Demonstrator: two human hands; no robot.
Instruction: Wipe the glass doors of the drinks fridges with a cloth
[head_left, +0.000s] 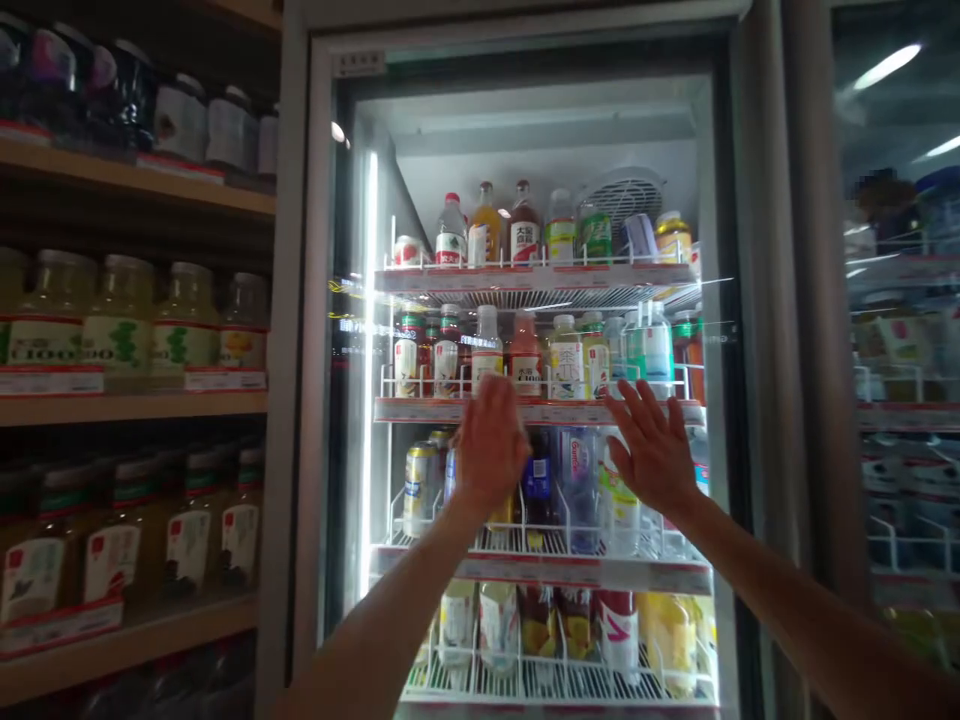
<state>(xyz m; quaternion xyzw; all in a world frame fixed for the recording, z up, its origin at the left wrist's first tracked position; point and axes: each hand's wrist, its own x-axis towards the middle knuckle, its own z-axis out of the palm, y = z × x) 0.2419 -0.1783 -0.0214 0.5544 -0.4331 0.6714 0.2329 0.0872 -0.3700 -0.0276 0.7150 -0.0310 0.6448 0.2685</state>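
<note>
Both of my hands are raised in front of a lit, glass-fronted drinks fridge (555,45). My left hand (491,440), slightly blurred, has its fingers stretched upward and holds nothing. It covers part of the second and third shelves, below a pink bottle (526,350) and a white-capped bottle (487,345). To its right, my right hand (654,448) is open with fingers spread, in front of the right part of the shelves. A clear bottle with a green label (620,505) is partly behind it. Whether either hand touches the glass, I cannot tell.
Wooden shelves (135,402) with rows of bottled drinks (187,310) stand left of the fridge. A metal frame (806,300) separates it from another glass-fronted cabinet (900,400) on the right. Inside the fridge, wire racks (540,277) hold bottles and cans (418,490).
</note>
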